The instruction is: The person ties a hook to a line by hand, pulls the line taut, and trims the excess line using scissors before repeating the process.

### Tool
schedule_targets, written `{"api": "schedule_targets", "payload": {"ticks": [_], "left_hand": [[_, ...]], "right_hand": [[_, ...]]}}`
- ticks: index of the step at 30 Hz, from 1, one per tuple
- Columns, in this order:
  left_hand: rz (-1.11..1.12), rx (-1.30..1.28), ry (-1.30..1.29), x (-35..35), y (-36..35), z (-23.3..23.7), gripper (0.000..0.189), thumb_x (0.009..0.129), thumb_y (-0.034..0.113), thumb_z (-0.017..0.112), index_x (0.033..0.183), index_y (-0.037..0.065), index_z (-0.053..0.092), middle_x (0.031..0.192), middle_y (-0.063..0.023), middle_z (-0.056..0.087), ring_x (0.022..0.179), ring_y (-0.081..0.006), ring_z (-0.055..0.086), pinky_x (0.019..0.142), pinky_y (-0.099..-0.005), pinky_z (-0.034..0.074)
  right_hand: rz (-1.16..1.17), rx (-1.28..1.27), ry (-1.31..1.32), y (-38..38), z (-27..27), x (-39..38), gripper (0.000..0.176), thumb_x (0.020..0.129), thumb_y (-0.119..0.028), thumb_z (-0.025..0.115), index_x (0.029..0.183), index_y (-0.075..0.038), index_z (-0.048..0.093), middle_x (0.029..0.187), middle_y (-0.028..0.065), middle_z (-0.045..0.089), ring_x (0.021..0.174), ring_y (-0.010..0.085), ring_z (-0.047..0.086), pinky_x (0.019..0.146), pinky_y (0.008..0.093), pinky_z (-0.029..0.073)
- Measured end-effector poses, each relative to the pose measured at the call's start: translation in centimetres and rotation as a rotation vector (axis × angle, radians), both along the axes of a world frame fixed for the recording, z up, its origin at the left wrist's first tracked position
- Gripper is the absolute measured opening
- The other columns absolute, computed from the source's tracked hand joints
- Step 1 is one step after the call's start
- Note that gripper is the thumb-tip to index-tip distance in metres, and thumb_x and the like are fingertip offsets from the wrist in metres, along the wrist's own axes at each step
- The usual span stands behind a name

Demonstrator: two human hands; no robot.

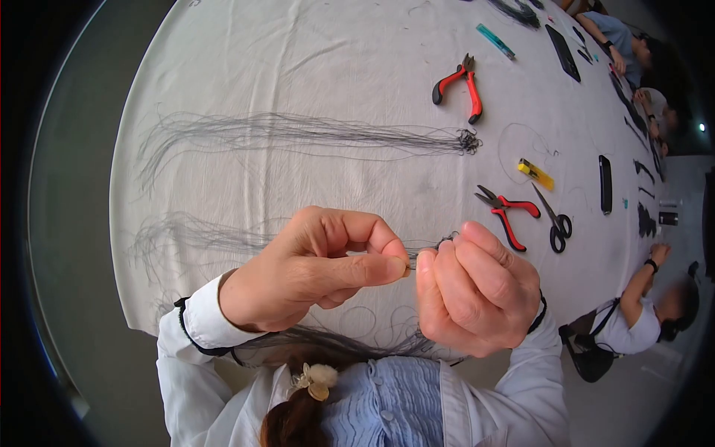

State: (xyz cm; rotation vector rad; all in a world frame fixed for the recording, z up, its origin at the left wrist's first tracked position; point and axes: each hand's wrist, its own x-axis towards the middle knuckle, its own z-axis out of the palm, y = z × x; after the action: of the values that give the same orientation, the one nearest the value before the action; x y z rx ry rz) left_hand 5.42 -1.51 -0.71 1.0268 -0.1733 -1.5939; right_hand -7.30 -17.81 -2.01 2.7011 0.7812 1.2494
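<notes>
My left hand point(309, 261) is closed in a pinch, thumb and forefinger pressed together, with a tiny brownish bit at their tips. Close beside it, my right hand point(477, 290) has its fingers curled in against the thumb; whatever they grip is too small or hidden. Beneath both hands lies a bundle of thin dark strands point(201, 232), its knotted end partly covered by my right fingers. A second bundle of dark strands point(298, 134) is stretched out farther up the cloth, ending in a curled cluster point(468, 141). More dark strands point(350, 341) hang near my body.
On the white tablecloth point(223, 59) lie red-handled pliers point(510, 212), red-handled cutters point(462, 86), scissors point(557, 222), a yellow lighter point(536, 173), a teal lighter-like object point(495, 41) and black phone-like objects point(605, 185). Several people sit along the right edge.
</notes>
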Motion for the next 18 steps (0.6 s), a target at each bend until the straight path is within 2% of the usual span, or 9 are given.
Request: {"api": "schedule_targets", "payload": {"ticks": [2, 4, 7, 11, 13, 14, 16, 17, 18], "left_hand": [[-0.001, -0.017, 0.069, 0.2, 0.0, -0.3, 0.011, 0.084, 0.007, 0.062, 0.09, -0.001, 0.06, 0.072, 0.002, 0.055, 0.05, -0.001, 0.034, 0.042, -0.0175, 0.022], [-0.004, -0.034, 0.136, 0.2, 0.1, -0.3, 0.011, 0.085, 0.008, 0.062, 0.091, -0.001, 0.06, 0.072, 0.0017, 0.055, 0.049, -0.0012, 0.033, 0.041, -0.0179, 0.021], [0.01, -0.018, 0.151, 0.1, 0.0, -0.2, 0.011, 0.085, 0.007, 0.062, 0.092, -0.001, 0.06, 0.073, 0.0017, 0.056, 0.05, -0.001, 0.034, 0.041, -0.0177, 0.021], [0.011, 0.0, 0.088, 0.1, 0.0, -0.2, 0.011, 0.085, 0.008, 0.063, 0.091, -0.001, 0.06, 0.073, 0.0019, 0.056, 0.05, -0.0008, 0.034, 0.041, -0.0173, 0.021], [0.008, 0.006, 0.047, 0.0, -0.1, -0.3, 0.011, 0.085, 0.008, 0.063, 0.09, 0.0, 0.06, 0.073, 0.0021, 0.056, 0.05, -0.0007, 0.035, 0.041, -0.0172, 0.022], [0.022, -0.03, -0.077, -0.2, -0.2, -0.4, 0.009, 0.084, 0.008, 0.062, 0.087, 0.0, 0.06, 0.073, 0.0024, 0.056, 0.05, -0.0006, 0.035, 0.042, -0.0173, 0.024], [0.037, -0.066, -0.201, -0.6, -0.2, -0.4, 0.007, 0.083, 0.007, 0.062, 0.084, 0.001, 0.059, 0.073, 0.0027, 0.055, 0.051, -0.0005, 0.036, 0.042, -0.0174, 0.026], [0.068, -0.087, -0.392, -0.7, -0.1, -0.3, 0.005, 0.082, 0.005, 0.062, 0.082, 0.001, 0.058, 0.073, 0.0029, 0.055, 0.051, -0.0004, 0.038, 0.043, -0.0175, 0.028], [0.098, -0.109, -0.584, -0.9, -0.1, -0.3, 0.005, 0.081, 0.003, 0.061, 0.079, 0.001, 0.058, 0.073, 0.0032, 0.054, 0.051, -0.0004, 0.039, 0.044, -0.0176, 0.03]], "right_hand": [[0.003, -0.007, -0.016, -0.1, 0.0, 0.1, 0.015, 0.06, 0.0, 0.068, 0.071, -0.006, 0.06, 0.072, 0.0034, 0.056, 0.075, 0.0165, 0.056, 0.07, 0.031, 0.059], [-0.011, 0.032, -0.036, 0.0, -0.2, 0.1, 0.004, 0.073, -0.003, 0.061, 0.07, -0.005, 0.059, 0.072, 0.0017, 0.056, 0.075, 0.0132, 0.057, 0.084, 0.0333, 0.055], [-0.022, 0.037, -0.034, -0.1, -0.2, 0.1, 0.004, 0.073, -0.003, 0.06, 0.07, -0.005, 0.059, 0.072, 0.0016, 0.055, 0.076, 0.0135, 0.057, 0.085, 0.0335, 0.055], [-0.021, 0.007, -0.027, -0.2, -0.2, 0.1, 0.003, 0.073, -0.004, 0.061, 0.071, -0.005, 0.059, 0.072, 0.0016, 0.055, 0.076, 0.0137, 0.057, 0.085, 0.0334, 0.055], [-0.004, -0.031, -0.015, -0.2, -0.1, 0.1, 0.015, 0.061, 0.002, 0.068, 0.071, -0.005, 0.06, 0.072, 0.0034, 0.056, 0.076, 0.0158, 0.056, 0.073, 0.0322, 0.058], [-0.003, -0.032, -0.016, -0.1, -0.1, 0.0, 0.015, 0.061, 0.002, 0.068, 0.071, -0.005, 0.06, 0.072, 0.0034, 0.056, 0.076, 0.0158, 0.056, 0.073, 0.0322, 0.058], [-0.054, 0.014, 0.068, 0.2, 0.1, -0.2, 0.007, 0.072, 0.0, 0.058, 0.07, -0.006, 0.058, 0.072, 0.0023, 0.055, 0.075, 0.0146, 0.058, 0.084, 0.034, 0.055], [-0.055, 0.014, 0.067, 0.3, 0.1, -0.1, 0.007, 0.072, 0.0, 0.058, 0.07, -0.006, 0.058, 0.072, 0.0023, 0.055, 0.075, 0.0146, 0.058, 0.084, 0.034, 0.055], [-0.06, 0.138, 0.113, 0.5, 0.0, 0.0, 0.007, 0.071, 0.001, 0.058, 0.069, -0.006, 0.057, 0.072, 0.0025, 0.055, 0.074, 0.0147, 0.058, 0.082, 0.0335, 0.055]]}}
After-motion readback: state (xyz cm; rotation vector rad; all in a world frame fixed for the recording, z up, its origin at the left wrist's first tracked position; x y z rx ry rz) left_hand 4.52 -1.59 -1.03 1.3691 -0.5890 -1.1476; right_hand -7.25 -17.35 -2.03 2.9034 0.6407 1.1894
